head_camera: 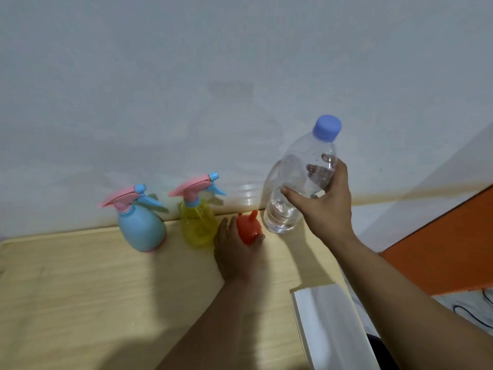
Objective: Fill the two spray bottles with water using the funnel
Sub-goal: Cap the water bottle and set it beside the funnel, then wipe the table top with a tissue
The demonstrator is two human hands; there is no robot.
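Right hand (pixel 326 206) grips water bottle (pixel 298 182); left hand (pixel 234 252) holds orange funnel (pixel 248 227).

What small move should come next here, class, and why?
Probably set the water bottle down and unscrew a spray head, likely the yellow sprayer's, which stands nearest. Both sprayers, the blue one too, have their heads on, and the bottle's cap is on, so nothing can be poured yet. The right hand grips the bottle; the left hand holds the funnel.
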